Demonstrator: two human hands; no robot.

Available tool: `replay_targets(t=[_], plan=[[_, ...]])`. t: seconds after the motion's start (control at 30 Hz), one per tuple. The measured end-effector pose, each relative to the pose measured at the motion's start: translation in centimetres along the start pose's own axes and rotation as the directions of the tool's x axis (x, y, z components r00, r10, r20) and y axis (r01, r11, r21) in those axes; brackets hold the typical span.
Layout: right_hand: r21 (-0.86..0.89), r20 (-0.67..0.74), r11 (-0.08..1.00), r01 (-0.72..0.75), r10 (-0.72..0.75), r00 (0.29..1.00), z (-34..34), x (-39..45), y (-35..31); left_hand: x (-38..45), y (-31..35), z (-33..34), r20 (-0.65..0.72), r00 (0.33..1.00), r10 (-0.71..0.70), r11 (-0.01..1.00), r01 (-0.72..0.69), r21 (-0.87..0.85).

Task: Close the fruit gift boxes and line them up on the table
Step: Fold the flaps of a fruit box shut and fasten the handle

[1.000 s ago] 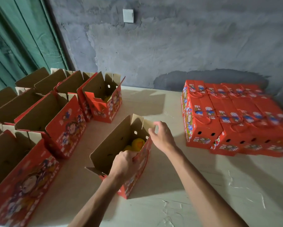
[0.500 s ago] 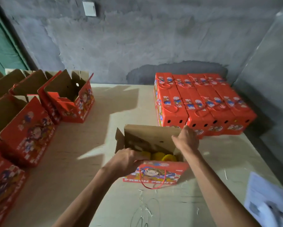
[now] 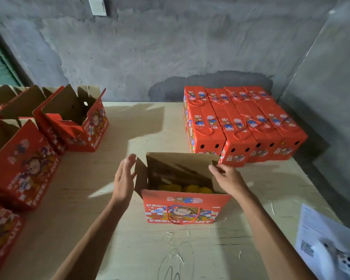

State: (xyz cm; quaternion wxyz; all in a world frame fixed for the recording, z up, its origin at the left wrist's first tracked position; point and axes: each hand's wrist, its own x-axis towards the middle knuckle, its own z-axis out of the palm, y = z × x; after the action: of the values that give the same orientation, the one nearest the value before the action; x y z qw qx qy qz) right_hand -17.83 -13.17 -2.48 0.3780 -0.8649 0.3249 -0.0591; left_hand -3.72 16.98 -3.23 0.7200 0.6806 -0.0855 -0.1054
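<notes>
Red printed carton, open box, near table edge, centre, yellow fruit inside. Left hand flat, fingers straight, beside left side flap, apparently holding nothing. Right hand pinching right flap's top corner. Corrugated board stiff, creases easily; load likely heavy; best gripped at flap edges. Farther right: closed boxes in block. Left: open boxes waiting.

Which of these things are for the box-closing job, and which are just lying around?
For the job:
- open box in front, yellow fruit inside
- left hand, open beside its side flap
- right hand, fingers on the other side flap
- open boxes at the left
- closed boxes lined up
- table

Just lying about:
- printed sheet
- white device on it
- wall switch
</notes>
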Motion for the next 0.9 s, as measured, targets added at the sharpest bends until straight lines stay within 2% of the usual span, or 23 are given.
replay_targets(t=[0.07,0.13,0.27,0.33,0.43,0.5,0.57,0.67,0.8,0.9], plan=[[0.085,0.002,0.996,-0.013,0.013,1.0,0.1,0.2,0.6,0.5,-0.3,0.2,0.049,0.992,-0.117,0.975,0.124,-0.186],[0.185,0.0,0.981,-0.065,0.066,0.998,0.0,0.4,1.1,0.7,-0.8,0.5,0.043,0.988,-0.151,0.953,0.157,-0.258],[0.452,0.051,0.872,-0.189,0.186,0.981,0.2,0.2,2.0,1.0,-1.7,0.5,0.072,0.988,-0.136,0.955,0.15,-0.256],[0.556,0.068,0.805,-0.209,0.206,0.976,0.8,-0.1,2.9,1.0,-1.8,0.8,0.138,0.98,-0.144,0.941,0.179,-0.286],[0.698,0.074,0.681,-0.223,0.241,0.968,2.0,-1.0,3.8,0.4,-1.7,2.0,0.283,0.939,-0.195,0.933,0.266,-0.242],[0.755,0.082,0.625,-0.197,0.209,0.975,2.6,-1.5,4.4,0.4,-1.9,2.0,0.355,0.91,-0.216,0.917,0.314,-0.246],[0.761,0.075,0.636,-0.132,0.116,0.99,2.9,-1.9,5.0,1.0,-2.5,1.3,0.388,0.895,-0.221,0.923,0.321,-0.213],[0.709,0.067,0.701,-0.081,0.047,0.997,2.9,-1.6,6.0,2.4,-3.7,0.4,0.438,0.878,-0.194,0.964,0.253,-0.081],[0.576,0.098,0.817,0.007,-0.077,0.992,2.2,-0.9,6.3,3.6,-3.7,0.2,0.526,0.832,-0.176,0.982,0.189,0.03],[0.552,0.117,0.833,0.026,-0.108,0.987,2.1,0.1,6.2,4.3,-3.9,0.4,0.552,0.822,-0.145,0.989,0.124,0.075]])
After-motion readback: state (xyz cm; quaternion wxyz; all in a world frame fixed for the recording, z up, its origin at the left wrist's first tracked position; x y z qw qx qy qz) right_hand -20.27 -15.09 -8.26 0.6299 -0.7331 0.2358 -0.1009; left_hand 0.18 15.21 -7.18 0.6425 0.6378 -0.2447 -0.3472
